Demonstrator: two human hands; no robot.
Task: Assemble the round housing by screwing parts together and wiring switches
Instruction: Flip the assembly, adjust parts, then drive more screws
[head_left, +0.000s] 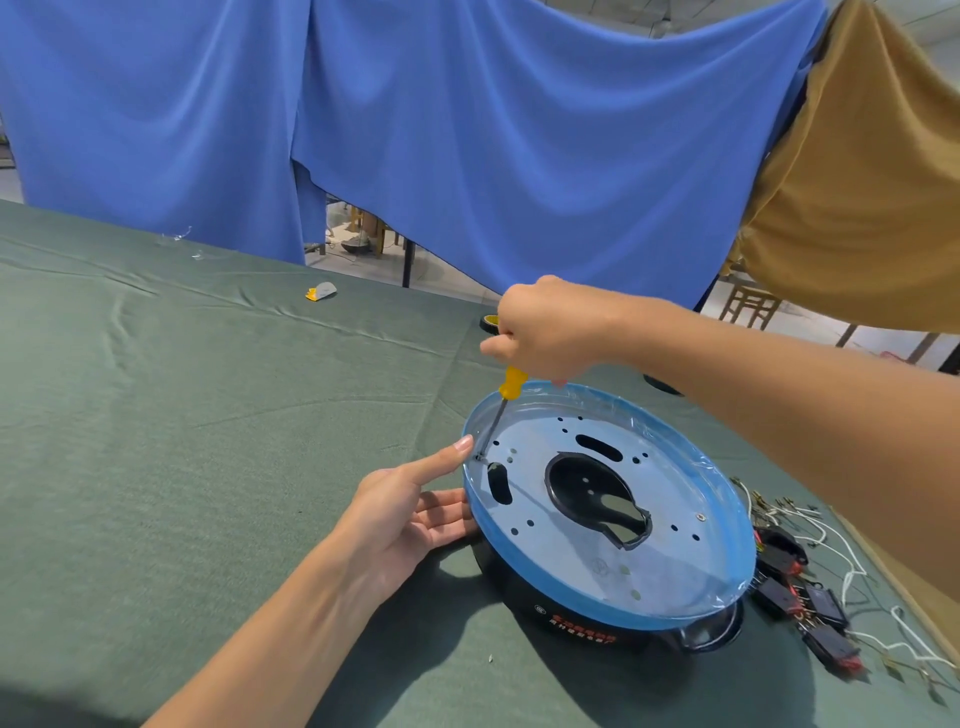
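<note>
1. The green surface (208, 415) carries the round housing (608, 525) at near right. Most holes in its plate look empty, so the screwing seems early.
2. The left hand (405, 514), fingers straight, steadies the rim. The right hand (545, 332) has its fingers clamped on the screwdriver (511, 382), tip on a screw (479, 457) at the left edge.
3. The switches (810, 597) lie loose outside the housing, right of it, apparently unwired.

The green cloth (208, 415) is looking matt and a bit rough. The housing (519, 592) is looking black and glossy, and its pale metal plate (670, 566) is shining smooth under thin plastic film (724, 587). The screwdriver (506, 395) is showing a yellow plastic handle and a metal shaft.
</note>
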